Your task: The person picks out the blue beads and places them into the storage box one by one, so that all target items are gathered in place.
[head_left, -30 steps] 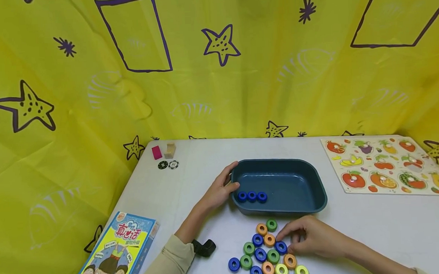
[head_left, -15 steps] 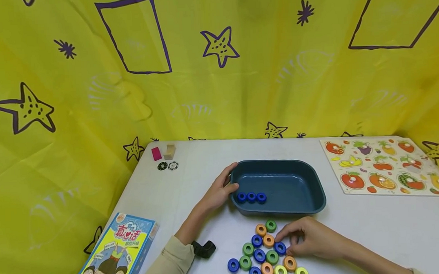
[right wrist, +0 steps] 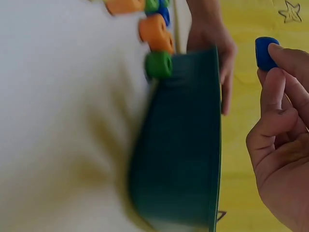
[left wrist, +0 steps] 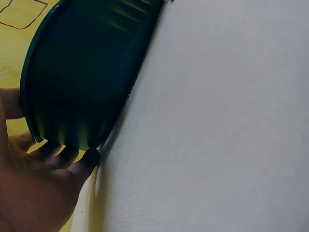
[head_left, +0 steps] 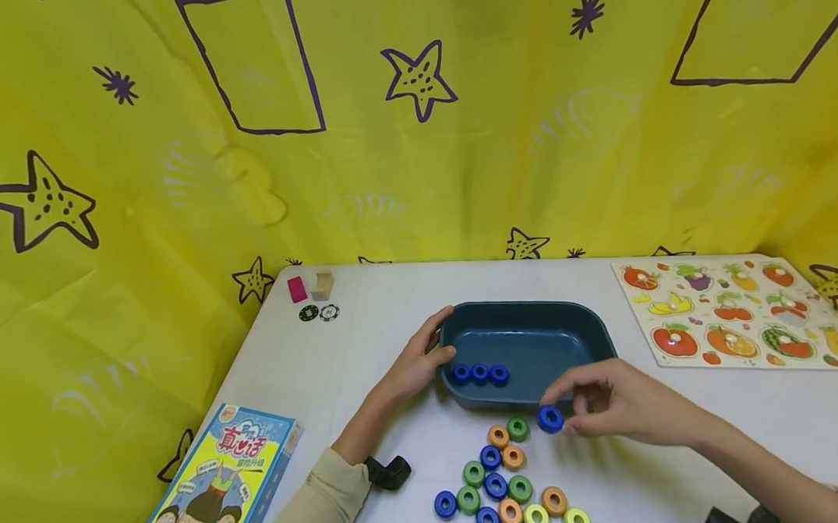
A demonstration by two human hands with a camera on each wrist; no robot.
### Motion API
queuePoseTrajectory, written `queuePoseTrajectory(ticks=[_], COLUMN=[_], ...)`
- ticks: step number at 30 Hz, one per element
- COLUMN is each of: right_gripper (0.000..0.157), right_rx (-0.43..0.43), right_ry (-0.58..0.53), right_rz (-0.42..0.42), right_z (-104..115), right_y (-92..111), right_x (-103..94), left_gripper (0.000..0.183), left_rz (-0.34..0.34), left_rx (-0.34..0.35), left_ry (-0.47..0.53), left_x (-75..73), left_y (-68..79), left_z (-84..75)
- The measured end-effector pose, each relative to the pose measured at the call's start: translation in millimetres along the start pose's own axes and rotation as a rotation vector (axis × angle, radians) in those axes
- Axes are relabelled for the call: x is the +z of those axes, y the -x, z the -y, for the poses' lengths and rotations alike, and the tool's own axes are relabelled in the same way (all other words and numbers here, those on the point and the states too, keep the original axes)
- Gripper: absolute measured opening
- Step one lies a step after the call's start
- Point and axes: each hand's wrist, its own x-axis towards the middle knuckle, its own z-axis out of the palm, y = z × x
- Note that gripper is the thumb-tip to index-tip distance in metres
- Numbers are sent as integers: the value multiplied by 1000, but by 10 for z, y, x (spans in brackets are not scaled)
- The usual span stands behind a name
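Dark blue-green plastic, the tub [head_left: 528, 349] stands near the middle of the table [head_left: 373, 334] in the head view, with three blue rings [head_left: 480, 381] in a row inside, at its left near corner. The left hand [head_left: 416, 361] grips the tub's left end; the right hand [head_left: 618, 402] pinches a fourth blue ring [head_left: 549, 429] between thumb and forefinger, in front of the near wall. Loose rings [head_left: 496, 496] in blue, green, orange and yellow spread from there toward the table's near side. A game box [head_left: 217, 473] lies along the left edge, a fruit board [head_left: 733, 318] toward the far right corner.

The left wrist view brings out what the head view hides: fingertips [left wrist: 88, 160] set against the tub's end, low down, the thumb up at the rim.

The right wrist view shows the pinched ring side-on, raised clear of the table, and, partly blurred, orange and green loose rings beside the tub's outer wall.
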Motion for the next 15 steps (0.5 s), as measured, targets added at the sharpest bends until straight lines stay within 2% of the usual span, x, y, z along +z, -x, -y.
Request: queuePoseTrajectory(ticks=[2, 5, 10, 15], right_gripper=[26, 25, 25, 23], right_rx=[-15, 15, 55, 53], right_ry=[34, 72, 71, 100], right_rz=[-46, -70, 8, 78], right_z=[-48, -189, -445, -585], right_y=[-103, -292, -563, -711], right_x=[-118, -232, -273, -266], left_gripper=[59, 59, 59, 59], left_rz=[-2, -2, -6, 1], left_rx=[3, 5, 10, -2], left_ry=[1, 3, 6, -11], left_x=[-4, -9, -5, 1], left_y=[0, 0, 5, 7], left_z=[-5, -5, 2, -1])
